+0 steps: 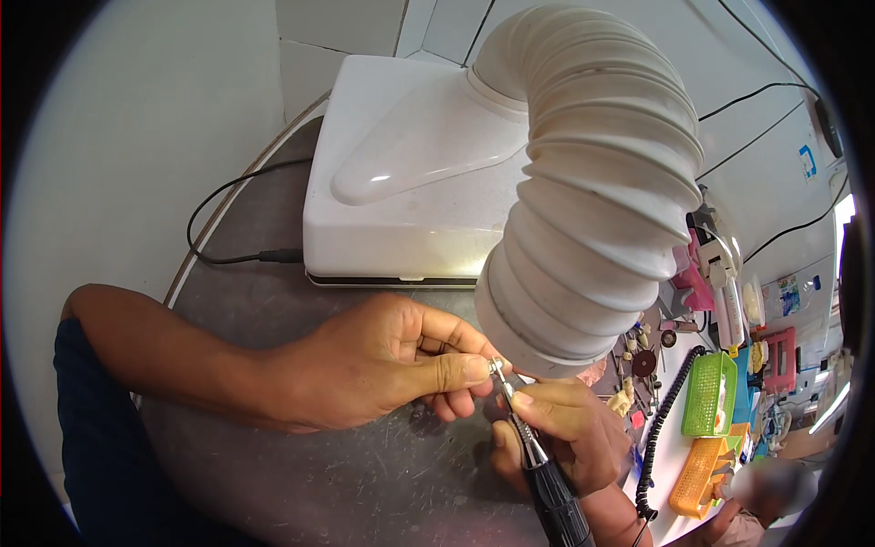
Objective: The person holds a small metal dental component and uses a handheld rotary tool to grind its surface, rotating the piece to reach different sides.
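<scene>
My left hand [383,369] is closed in a pinch, thumb against forefinger, on a small whitish piece [495,365] whose kind I cannot tell. Wrapped round a rotary handpiece [554,497] with a black body and a silver nose is my right hand [579,424]. The handpiece slants up and to the left, its tip right at the small piece. Both hands meet over the dark grey table [365,483], just below the mouth of a wide ribbed white hose [602,201].
Behind my hands stands a white box-shaped unit [401,237] joined to the hose, with a black cable [211,258] at its left. To the right are loose grinding discs [643,363], a coiled black cord [658,438], a green basket [709,397], an orange basket [697,479] and another person [743,529].
</scene>
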Demonstrator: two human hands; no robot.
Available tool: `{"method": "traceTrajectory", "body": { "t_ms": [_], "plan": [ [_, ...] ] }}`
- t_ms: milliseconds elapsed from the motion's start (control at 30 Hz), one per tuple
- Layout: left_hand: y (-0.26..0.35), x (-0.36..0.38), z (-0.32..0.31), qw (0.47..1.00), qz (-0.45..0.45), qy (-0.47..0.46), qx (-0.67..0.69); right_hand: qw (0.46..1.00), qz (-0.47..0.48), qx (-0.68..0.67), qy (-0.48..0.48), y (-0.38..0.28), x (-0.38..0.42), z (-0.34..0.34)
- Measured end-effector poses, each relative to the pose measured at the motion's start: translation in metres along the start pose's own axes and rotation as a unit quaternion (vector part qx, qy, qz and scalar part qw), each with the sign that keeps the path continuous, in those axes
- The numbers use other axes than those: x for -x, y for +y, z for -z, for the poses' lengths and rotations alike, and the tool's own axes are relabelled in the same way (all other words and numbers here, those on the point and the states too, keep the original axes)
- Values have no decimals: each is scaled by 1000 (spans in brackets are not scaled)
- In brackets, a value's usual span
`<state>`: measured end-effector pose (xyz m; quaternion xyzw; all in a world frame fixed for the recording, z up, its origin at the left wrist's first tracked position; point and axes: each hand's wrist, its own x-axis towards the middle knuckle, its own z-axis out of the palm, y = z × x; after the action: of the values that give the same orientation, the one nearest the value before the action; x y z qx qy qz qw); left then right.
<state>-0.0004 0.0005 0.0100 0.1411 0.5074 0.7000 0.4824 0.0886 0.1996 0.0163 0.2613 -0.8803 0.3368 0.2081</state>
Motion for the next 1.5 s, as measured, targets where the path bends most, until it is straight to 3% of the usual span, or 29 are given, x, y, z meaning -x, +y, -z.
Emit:
{"method": "traceTrajectory", "body": {
  "t_ms": [233, 367, 700, 833, 933, 1033, 1167, 1233, 1500],
  "plan": [
    [0, 0, 0, 1000, 2, -3, 1, 999, 43, 9, -6, 5, -4, -1],
    [-3, -2, 2, 1000, -4, -11, 21, 1000, 1, 11, 13, 3, -2, -3],
    [-3, -1, 2, 1000, -6, -13, 17, 999, 38, 9, 2, 5, -3, -2],
    [-1, 0, 0, 1000, -6, -9, -2, 1000, 0, 24, 11, 4, -2, -1],
    [-2, -1, 1, 1000, -9, -12, 2, 999, 44, 18, -9, 6, -2, -1],
    [-1, -1, 1, 1000, -9, -11, -6, 1000, -7, -3, 12, 4, 0, -3],
    [-2, -1, 1, 1000, -9, -12, -5, 999, 45, 10, -7, 5, -2, -2],
    [-2, -1, 1, 1000, -8, -11, -1, 1000, 5, 6, 9, 4, -1, -3],
    [-1, -1, 1, 1000, -4, -10, 2, 1000, -10, 5, 12, 3, 0, -3]
  ]
}}
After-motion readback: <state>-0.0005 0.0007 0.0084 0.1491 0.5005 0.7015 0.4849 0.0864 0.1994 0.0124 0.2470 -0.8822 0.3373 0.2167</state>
